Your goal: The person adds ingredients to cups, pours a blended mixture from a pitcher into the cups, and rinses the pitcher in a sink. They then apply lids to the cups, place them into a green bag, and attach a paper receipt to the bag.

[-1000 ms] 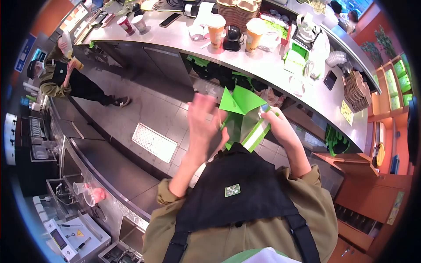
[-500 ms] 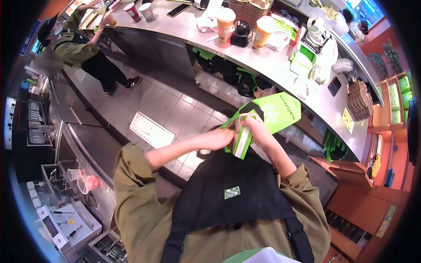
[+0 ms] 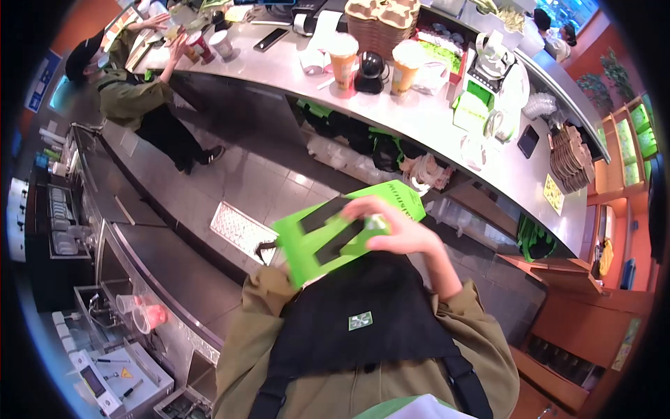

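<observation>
A bright green bag (image 3: 380, 195) with black strap handles and dark lettering lies tilted in front of my apron, its near part blurred by motion. My right hand (image 3: 398, 227) is over its right part. The fingers are curved and stand apart from the thumb, with the fingertips near a black handle (image 3: 335, 241); I see no grip on it. My left sleeve (image 3: 269, 288) runs up to the bag's lower left corner. The left hand itself is hidden behind or inside the bag.
Along the steel counter (image 3: 272, 73) stand two filled cups (image 3: 343, 66), cardboard cup carriers (image 3: 380, 31), a phone (image 3: 528, 142) and a green box (image 3: 473, 105). At the far left a co-worker (image 3: 132, 98) handles cups. A white floor grate (image 3: 241, 230) lies beyond the bag.
The folded bag has swung left and opened out flatter toward me. My right hand has loosened from its edge, and my left hand has gone out of sight behind the bag.
</observation>
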A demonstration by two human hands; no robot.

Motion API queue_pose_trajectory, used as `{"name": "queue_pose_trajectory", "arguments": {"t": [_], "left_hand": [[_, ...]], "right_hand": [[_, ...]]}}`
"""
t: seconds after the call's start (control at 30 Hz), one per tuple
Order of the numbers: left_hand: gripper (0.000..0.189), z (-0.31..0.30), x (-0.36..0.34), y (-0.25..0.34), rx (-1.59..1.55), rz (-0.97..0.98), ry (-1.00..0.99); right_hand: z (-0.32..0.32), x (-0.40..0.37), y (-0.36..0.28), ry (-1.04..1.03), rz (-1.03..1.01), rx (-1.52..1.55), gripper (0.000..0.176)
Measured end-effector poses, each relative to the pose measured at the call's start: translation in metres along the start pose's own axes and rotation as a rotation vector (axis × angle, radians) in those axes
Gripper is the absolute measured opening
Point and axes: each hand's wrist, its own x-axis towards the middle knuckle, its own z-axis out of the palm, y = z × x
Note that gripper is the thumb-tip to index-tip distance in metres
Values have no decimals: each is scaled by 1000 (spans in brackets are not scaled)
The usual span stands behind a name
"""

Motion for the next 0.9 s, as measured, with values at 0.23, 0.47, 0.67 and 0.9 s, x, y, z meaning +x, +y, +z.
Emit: {"name": "queue_pose_trajectory", "arguments": {"t": [0.23,0.47,0.67,0.9], "left_hand": [[36,-12,43,32,-11,-5,77],[36,19,172,84,-11,35,47],[36,34,230,111,-12,-43,11],[35,36,245,124,-11,-139,30]], "right_hand": [[-85,-71,79,394,358,290,81],[-188,-25,81,667,-153,613,86],[-287,-15,126,549,-174,649,52],[-314,-8,163,662,403,785,57]]}}
